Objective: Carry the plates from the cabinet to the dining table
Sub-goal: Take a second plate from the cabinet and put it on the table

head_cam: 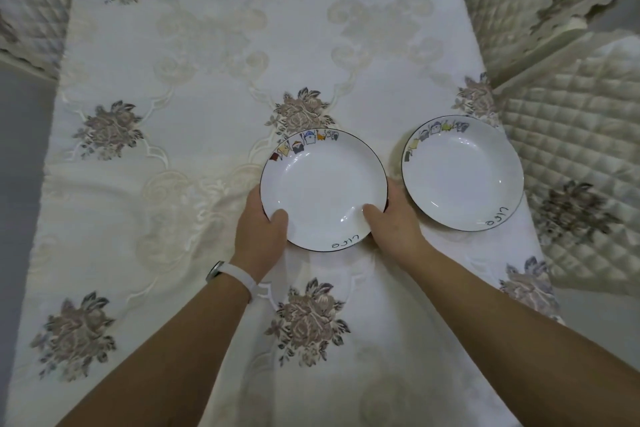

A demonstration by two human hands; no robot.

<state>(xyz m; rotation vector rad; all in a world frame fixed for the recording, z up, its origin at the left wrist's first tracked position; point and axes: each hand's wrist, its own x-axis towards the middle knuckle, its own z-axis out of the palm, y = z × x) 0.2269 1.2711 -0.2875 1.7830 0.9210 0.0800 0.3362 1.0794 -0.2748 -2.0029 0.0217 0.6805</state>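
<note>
2 grips clasp plate [322, 191] | left grip [261, 236] | right grip [393, 225] | thumbs over rim

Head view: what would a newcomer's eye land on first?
Both hands grip a white round ceramic plate at centre: left hand on its left edge, right hand on its right, thumbs over the rim. A matching second plate lies just to its right, on the cream floral embroidered tablecloth.
</note>
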